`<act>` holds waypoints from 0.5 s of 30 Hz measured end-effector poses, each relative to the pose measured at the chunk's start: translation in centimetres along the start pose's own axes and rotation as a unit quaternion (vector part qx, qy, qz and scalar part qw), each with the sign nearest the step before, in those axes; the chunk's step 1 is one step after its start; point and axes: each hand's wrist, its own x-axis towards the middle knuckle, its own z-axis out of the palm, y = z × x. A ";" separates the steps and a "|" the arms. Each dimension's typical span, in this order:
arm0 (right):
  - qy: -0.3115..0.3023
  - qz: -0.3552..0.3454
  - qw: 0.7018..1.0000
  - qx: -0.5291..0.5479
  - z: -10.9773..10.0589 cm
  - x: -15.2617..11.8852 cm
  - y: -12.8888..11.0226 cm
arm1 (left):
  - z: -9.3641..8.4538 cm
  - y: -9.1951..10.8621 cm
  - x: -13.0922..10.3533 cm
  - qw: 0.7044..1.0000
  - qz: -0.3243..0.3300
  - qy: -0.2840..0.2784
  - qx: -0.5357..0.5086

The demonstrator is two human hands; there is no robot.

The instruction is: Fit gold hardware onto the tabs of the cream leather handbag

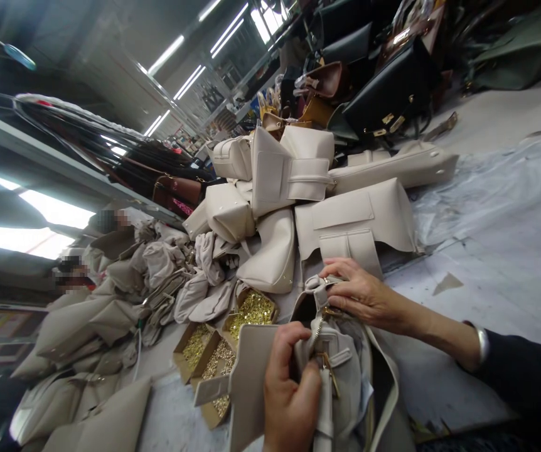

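zipper (318, 329) seems held taut for control: my left hand (292, 392) clamps its fingers (283, 344) on the beige bag (346, 395); my right hand (367, 298) touches its far end, grip unclear.

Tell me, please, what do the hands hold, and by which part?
The left hand and right hand hold a beige bag by its zippered opening.

1. Handled bag (346, 367): left hand (292, 389) and right hand (364, 295) at its mouth.
2. Trays (206, 405): left of handled bag, fittings (251, 314) inside.
3. Bag stack (270, 169): on table (487, 276), behind trays.
4. Further bags (378, 91): behind stack, rightward.
5. Plastic sheeting (477, 182): right of stack.
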 end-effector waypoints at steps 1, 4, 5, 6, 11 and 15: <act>-0.005 0.004 1.000 0.010 0.0 0.0 0.0 | 0.1 0.0 0.1 0.999 0.023 0.000 0.024; -0.019 0.009 0.999 0.033 -0.1 0.0 0.1 | 0.2 0.2 0.4 0.996 0.062 -0.017 0.063; -0.022 0.009 0.999 0.039 -0.1 0.0 0.1 | 0.1 0.3 0.4 0.995 0.067 -0.024 0.069; -0.024 0.008 0.999 0.043 -0.2 0.0 0.2 | 0.1 0.4 0.4 0.994 0.068 -0.030 0.075; -0.026 -0.007 0.997 0.066 -0.2 0.2 0.3 | 0.2 0.0 0.6 0.981 0.110 -0.060 0.146; -0.012 -0.013 0.994 0.109 -0.1 0.1 0.0 | 0.6 -0.5 0.9 0.970 0.131 -0.058 0.198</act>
